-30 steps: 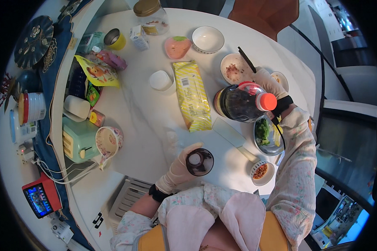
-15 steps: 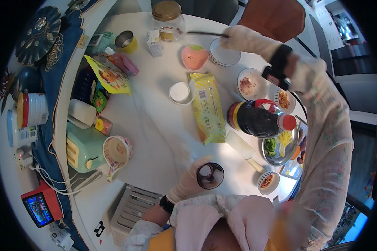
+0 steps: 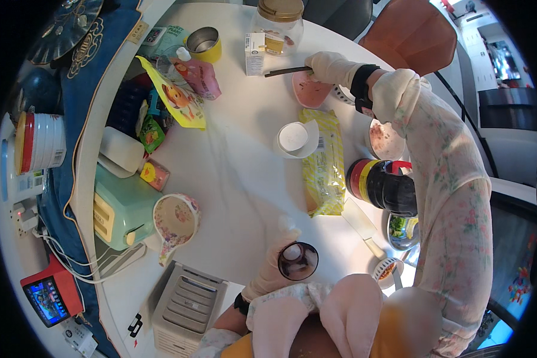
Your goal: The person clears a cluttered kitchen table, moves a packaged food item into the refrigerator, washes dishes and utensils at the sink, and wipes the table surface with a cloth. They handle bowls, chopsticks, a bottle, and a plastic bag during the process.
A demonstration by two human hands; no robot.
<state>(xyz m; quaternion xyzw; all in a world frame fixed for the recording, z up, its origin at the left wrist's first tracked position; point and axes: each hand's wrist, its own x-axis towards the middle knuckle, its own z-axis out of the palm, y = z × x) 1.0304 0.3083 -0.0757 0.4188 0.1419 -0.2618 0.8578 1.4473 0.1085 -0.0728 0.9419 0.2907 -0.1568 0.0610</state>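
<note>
My left hand (image 3: 267, 267), in a pale glove, is closed around a small dark see-through glass (image 3: 308, 271) near the table's front edge. A white round shape shows inside the glass. Across the table, my gloved right hand (image 3: 333, 68) grips a thin dark stick, like a chopstick (image 3: 287, 71), which points left. This hand is over the far right edge of a pink strawberry-shaped bowl (image 3: 311, 93). Partly under my right wrist is a white bowl (image 3: 343, 94). Left of the stick's tip stands a small white carton (image 3: 255, 55), with a gold-lidded glass jar (image 3: 278, 30) behind it.
A yellow packet (image 3: 323, 170) lies mid-table beside a white cup (image 3: 293, 138). Right of it are a dark sauce bottle (image 3: 380, 186), a cleaver (image 3: 359, 220) and a bowl of reddish bits (image 3: 389, 272). A green toaster (image 3: 125, 206) and floral pot (image 3: 178, 221) stand left.
My right hand has moved left with the stick, from beyond the white bowl to the pink bowl's edge. The view has shifted. My left hand keeps the glass near the front edge.
</note>
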